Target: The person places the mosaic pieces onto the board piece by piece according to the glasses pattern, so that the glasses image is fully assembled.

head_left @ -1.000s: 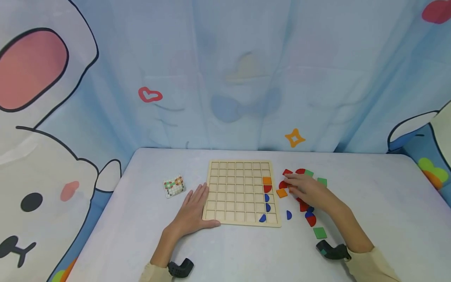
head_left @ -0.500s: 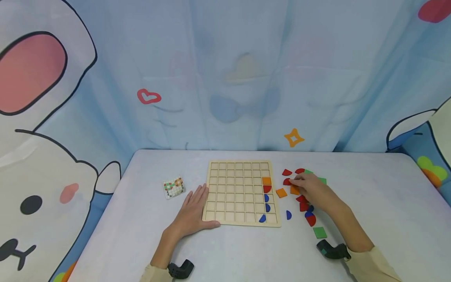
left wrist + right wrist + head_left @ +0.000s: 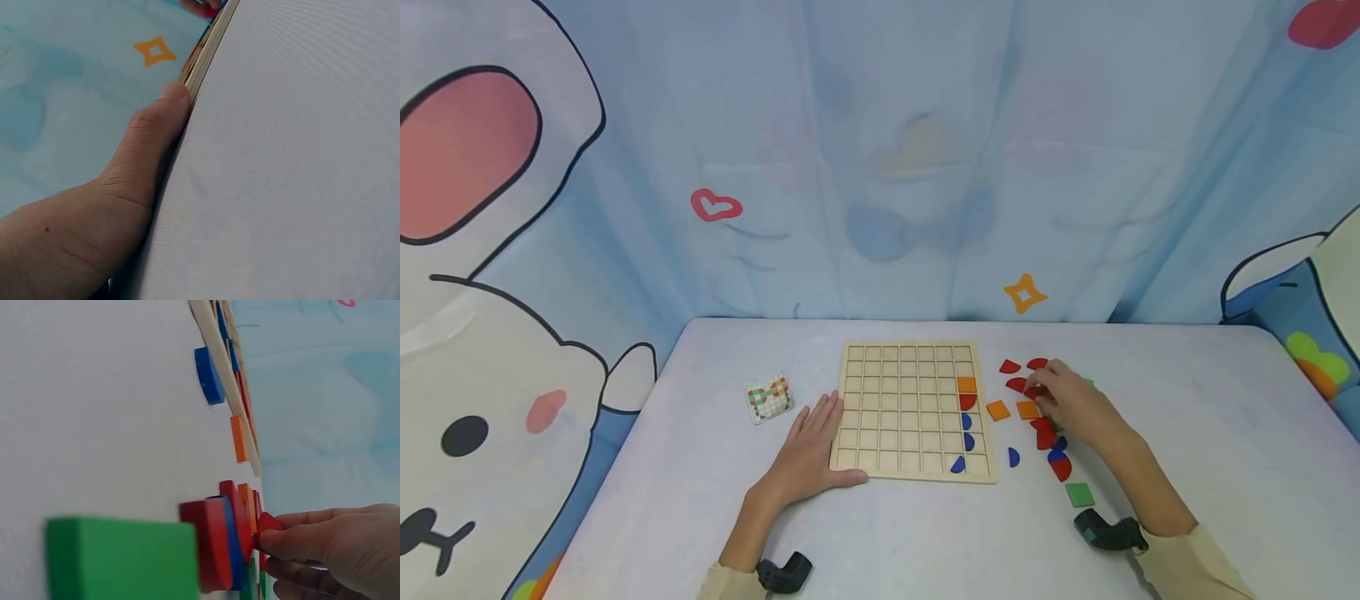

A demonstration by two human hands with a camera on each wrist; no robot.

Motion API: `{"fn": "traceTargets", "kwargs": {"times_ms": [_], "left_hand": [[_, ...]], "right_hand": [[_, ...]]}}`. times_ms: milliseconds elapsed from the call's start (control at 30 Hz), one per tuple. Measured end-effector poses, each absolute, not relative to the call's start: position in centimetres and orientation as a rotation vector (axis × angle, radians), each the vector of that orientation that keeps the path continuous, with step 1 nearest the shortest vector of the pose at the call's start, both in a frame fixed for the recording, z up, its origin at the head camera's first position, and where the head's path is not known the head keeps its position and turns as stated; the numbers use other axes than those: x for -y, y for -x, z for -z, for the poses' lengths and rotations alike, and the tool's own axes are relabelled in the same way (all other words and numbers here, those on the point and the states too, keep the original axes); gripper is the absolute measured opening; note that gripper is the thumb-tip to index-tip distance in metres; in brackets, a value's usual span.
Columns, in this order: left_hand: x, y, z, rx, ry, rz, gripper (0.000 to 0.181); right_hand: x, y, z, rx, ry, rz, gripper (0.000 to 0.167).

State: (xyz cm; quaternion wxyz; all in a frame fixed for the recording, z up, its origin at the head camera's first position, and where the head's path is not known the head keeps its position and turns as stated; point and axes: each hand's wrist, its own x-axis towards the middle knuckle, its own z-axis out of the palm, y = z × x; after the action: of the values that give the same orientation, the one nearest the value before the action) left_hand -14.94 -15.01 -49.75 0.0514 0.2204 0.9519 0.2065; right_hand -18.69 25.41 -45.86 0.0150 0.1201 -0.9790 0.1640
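A wooden grid board point(image 3: 901, 408) lies flat, with orange, red and blue pieces in its right-hand columns. My left hand point(image 3: 805, 442) rests at the board's lower left corner, fingers straight along the left edge and thumb on the near edge. In the left wrist view that thumb point(image 3: 147, 137) touches the board's rim. Over the loose pieces on the right, my right hand point(image 3: 1075, 404) pinches a red piece point(image 3: 269, 522) between thumb and index finger; its full outline is partly hidden by the fingertips. A red half-round piece point(image 3: 1016, 384) lies just left of the fingertips.
Right of the board lie orange squares point(image 3: 997, 410), a blue half-round point(image 3: 1014, 457), a green square point(image 3: 1080, 495) and several mixed red, blue and green pieces. A small patterned card point(image 3: 770, 399) lies left of the board. A curtain point(image 3: 880, 167) hangs behind the table.
My right hand has drawn back slightly, its fingers going from spread over the pieces to a pinch on a red one. An orange square has come into view beneath it. The left hand stays put.
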Motion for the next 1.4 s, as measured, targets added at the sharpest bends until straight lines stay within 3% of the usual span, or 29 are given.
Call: {"fn": "traceTargets", "kwargs": {"times_ms": [167,667,1033,1400], "left_hand": [[15.0,14.9,49.8,-2.894,-0.678,-0.634,0.115],[14.9,14.9,49.7,-2.892,-0.67,-0.649,0.114],[15.0,15.0,49.7,-2.894,-0.673,-0.612,0.116],[14.9,15.0,49.7,-2.879,-0.639,-0.609,0.116]], "right_hand": [[-25.5,18.8,45.2,3.037,-0.359,-0.587,0.014],[-20.3,22.8,46.1,2.865,-0.239,-1.076,0.017],[-18.1,24.0,47.0,2.937,-0.189,-1.077,0.016],[-17.7,23.9,46.7,2.975,-0.316,-0.897,0.02]]}}
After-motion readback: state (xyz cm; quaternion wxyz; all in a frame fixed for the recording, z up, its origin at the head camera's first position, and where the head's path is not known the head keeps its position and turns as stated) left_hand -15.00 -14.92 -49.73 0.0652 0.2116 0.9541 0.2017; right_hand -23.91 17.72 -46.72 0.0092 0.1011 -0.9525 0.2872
